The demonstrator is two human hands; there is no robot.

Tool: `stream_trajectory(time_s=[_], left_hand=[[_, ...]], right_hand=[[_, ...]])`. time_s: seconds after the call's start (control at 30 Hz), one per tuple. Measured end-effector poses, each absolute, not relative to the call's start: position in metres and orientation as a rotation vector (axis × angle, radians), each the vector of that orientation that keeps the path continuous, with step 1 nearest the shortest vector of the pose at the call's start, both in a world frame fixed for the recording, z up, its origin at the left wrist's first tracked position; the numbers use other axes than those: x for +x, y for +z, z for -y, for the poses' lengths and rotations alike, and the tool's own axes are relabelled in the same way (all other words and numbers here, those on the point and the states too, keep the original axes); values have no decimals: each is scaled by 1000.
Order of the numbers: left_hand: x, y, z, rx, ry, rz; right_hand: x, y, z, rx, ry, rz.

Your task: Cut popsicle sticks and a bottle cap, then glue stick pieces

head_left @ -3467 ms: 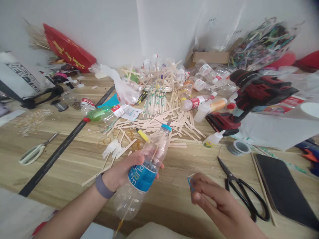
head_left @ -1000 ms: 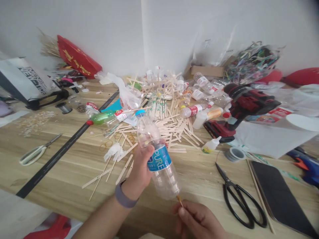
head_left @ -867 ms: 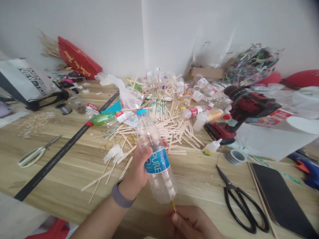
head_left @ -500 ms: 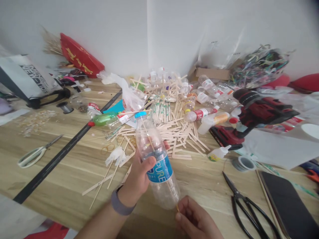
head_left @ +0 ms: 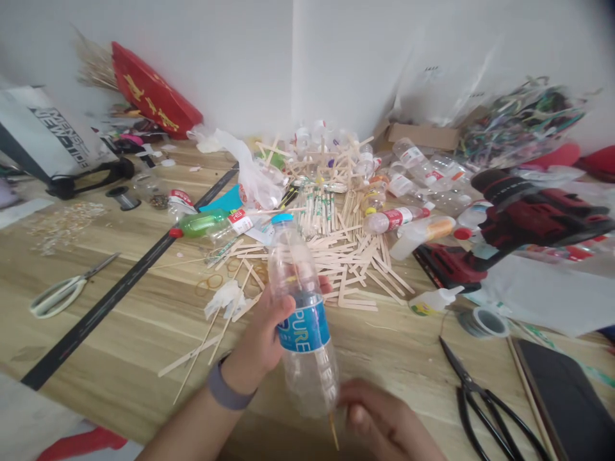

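My left hand (head_left: 271, 326) is closed around a clear plastic bottle (head_left: 310, 378) with a blue PURE label and a blue cap. The bottle tilts, with its cap end pointing away from me. A thin wooden stick (head_left: 333, 430) runs through the bottle, its tip poking out of the base. Beside that base is my right hand (head_left: 377, 416), slightly blurred, index finger reaching to the bottle's lower edge and thumb apart from it. Nothing shows between those fingers, and the stick's tip hangs free to their left.
Loose wooden sticks (head_left: 355, 269) and several plastic bottles (head_left: 391, 219) spread beyond my hands. On the right are black scissors (head_left: 473, 390), a phone (head_left: 562, 390), a wire spool (head_left: 483, 321), a glue bottle (head_left: 435, 299) and a red-black power drill (head_left: 523, 211). White-handled scissors (head_left: 62, 294) lie left.
My right fingers have come off the stick's end, which now sticks out further below the base. The bottle stands a little more upright in my left hand.
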State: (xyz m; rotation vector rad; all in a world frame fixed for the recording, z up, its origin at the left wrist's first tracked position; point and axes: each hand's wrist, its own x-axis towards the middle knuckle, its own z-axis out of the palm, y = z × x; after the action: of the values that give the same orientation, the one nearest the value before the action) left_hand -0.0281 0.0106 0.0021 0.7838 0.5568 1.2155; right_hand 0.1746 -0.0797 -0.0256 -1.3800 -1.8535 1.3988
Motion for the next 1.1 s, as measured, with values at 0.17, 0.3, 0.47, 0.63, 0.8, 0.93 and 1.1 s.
stream_trajectory(time_s=[0.17, 0.3, 0.47, 0.63, 0.8, 0.93, 1.1], left_hand=[[-31, 24, -29, 867, 950, -443], [-29, 40, -30, 851, 736, -359], [-38, 36, -24, 810, 694, -363], [-45, 29, -18, 775, 687, -459], [-52, 22, -15, 703, 664, -462], [-58, 16, -15, 656, 657, -434], [-65, 8, -13, 628, 661, -435]], right_hand=[[173, 0, 29, -1405, 1039, 1646], [162, 10, 8, -1091, 1339, 1544], [164, 7, 22, -1156, 1325, 1576], [173, 11, 39, -1319, 1081, 1719], [179, 10, 47, -1369, 898, 1803], [187, 5, 51, -1407, 869, 1768], [199, 3, 63, -1431, 848, 1801]])
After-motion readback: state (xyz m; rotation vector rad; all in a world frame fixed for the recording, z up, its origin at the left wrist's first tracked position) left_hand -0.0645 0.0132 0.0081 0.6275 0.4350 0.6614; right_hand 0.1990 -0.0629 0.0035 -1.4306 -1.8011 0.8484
